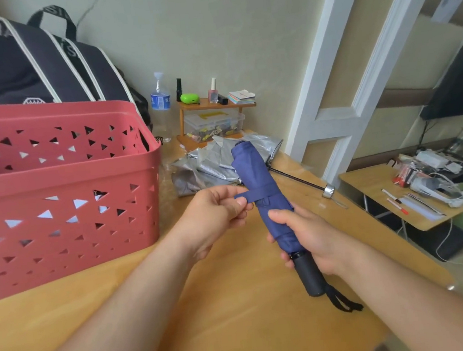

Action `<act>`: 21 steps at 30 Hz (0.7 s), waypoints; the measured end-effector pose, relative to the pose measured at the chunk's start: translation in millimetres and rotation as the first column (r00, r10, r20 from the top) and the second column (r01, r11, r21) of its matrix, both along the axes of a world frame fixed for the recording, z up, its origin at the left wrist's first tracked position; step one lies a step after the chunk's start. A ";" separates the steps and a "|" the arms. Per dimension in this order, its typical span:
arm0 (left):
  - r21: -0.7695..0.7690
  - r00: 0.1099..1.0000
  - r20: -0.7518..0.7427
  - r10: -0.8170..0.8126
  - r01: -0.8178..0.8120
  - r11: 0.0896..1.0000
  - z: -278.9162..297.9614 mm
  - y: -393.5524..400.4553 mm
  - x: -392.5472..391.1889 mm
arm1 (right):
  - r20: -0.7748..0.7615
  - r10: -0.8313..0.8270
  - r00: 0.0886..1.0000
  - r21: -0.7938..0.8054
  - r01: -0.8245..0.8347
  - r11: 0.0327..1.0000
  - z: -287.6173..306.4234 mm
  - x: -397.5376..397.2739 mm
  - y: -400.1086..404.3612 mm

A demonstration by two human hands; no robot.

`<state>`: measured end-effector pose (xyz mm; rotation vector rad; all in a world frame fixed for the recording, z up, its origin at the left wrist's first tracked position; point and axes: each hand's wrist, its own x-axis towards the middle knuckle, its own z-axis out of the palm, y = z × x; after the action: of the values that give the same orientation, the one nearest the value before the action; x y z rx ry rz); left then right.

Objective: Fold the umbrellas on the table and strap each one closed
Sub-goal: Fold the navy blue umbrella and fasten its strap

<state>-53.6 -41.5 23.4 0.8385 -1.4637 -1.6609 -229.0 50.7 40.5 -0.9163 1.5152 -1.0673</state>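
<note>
Right hand [305,239] wraps its fingers [279,216] round the lower canopy of a furled blue umbrella [255,172], held tilted above the bench [238,303], dark handle [311,275] toward the person. Left hand [214,214] pinches the strap [251,195] between thumb and forefinger, pulled out to the left. Behind lies a silver umbrella [212,163], unfolded, its shaft [296,178] extended. Red basket [63,193] stands at left.

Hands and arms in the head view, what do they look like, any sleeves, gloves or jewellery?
Both forearms are bare up to the frame's edge: no sleeves show. The left hand and the right hand wear no gloves, and no rings, watch or bracelets show. The nails that show are short and unpainted.
</note>
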 end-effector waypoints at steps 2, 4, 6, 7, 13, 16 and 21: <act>0.057 0.999 -0.046 0.004 -0.001 0.998 1.5 0.7 -1.5 | 0.095 0.000 0.995 0.045 -0.004 0.999 -4.4 1.0 0.9; 0.094 0.998 -0.068 0.012 -0.006 0.996 3.2 2.7 -3.0 | 0.198 0.022 0.980 0.070 -0.037 0.997 -9.2 3.0 0.9; 0.130 0.996 -0.082 0.027 -0.016 0.991 4.4 4.9 -4.9 | 0.268 0.042 0.962 0.072 -0.063 0.995 -12.7 5.9 0.4; 0.154 0.995 -0.093 0.030 -0.016 0.988 4.9 5.6 -5.6 | 0.295 0.048 0.954 0.067 -0.070 0.995 -13.8 7.3 0.5; 0.203 0.992 -0.120 0.039 -0.013 0.979 4.7 7.8 -7.5 | 0.347 0.060 0.936 0.052 -0.083 0.995 -17.2 10.2 -0.4; 0.200 0.992 -0.114 0.051 -0.028 0.979 3.3 8.2 -8.3 | 0.347 0.068 0.936 0.048 -0.090 0.995 -17.4 11.1 -0.6; 0.226 0.990 -0.119 0.079 -0.051 0.973 3.1 9.2 -9.2 | 0.354 0.081 0.932 0.048 -0.105 0.993 -16.7 13.5 -0.7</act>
<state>-62.8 -32.2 26.5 0.8738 -1.1663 -1.8164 -215.5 50.0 23.8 -0.6994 1.1908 -1.0421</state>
